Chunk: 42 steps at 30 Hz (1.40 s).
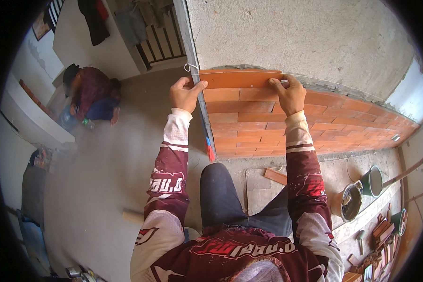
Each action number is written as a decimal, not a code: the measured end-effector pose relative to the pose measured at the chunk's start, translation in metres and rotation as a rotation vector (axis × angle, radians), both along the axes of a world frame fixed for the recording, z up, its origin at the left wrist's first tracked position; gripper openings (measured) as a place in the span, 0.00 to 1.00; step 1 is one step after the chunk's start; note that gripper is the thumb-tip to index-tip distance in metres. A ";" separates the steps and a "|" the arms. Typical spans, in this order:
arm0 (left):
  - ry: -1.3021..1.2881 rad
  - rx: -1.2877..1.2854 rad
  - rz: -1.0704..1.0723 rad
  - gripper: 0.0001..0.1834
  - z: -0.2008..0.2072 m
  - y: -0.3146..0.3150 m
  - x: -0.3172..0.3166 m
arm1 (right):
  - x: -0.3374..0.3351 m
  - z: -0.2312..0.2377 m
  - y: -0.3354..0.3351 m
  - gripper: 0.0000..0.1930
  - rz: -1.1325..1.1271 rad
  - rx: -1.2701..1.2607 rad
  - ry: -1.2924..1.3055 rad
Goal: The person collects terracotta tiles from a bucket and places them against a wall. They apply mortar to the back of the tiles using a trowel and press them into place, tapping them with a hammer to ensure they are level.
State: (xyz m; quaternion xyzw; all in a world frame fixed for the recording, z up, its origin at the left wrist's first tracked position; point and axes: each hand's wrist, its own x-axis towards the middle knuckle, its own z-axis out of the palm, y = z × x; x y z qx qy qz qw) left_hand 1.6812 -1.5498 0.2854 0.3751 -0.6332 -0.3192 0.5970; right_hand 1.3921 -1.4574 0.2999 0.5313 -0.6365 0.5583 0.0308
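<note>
"Orange brick (239, 79), long and flat: where is it?"

"At the left end of the brick wall (263, 118), along the upper edge of the rows, just under the rough grey plaster (291, 33). Both hands are on it, 1 at each end."

"How do the fingers stand?"

"The right hand (291, 96) has its thumb on the front face and its other fingers bent over the upper edge, so that end is gripped. The left hand (185, 97) is closed around the other end, beside the grey corner strip (207, 123), thumb in front; its fingertips are partly hidden, so that grip is probably a pinch."

"And that white line?"

"A thin string (333, 80). It crosses in front of the held brick and runs off to the right; a small loop of it shows at the corner, above the left hand."

"What lies on the ground?"

"1 loose brick (276, 176) near the foot of the wall. To the right stand a green bucket (372, 182) and, just beside it, a pale bucket (337, 205) with something grey inside. A pile of bricks (384, 232) lies at the lower right."

"Anybody else?"

"1 other person (93, 91), crouching on the left, well apart from the wall, in a dark red top and blue trousers."
</note>
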 end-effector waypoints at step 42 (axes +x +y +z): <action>-1.462 -0.885 0.341 0.02 0.084 0.014 0.003 | -0.008 -0.014 -0.008 0.17 -0.020 -0.089 0.012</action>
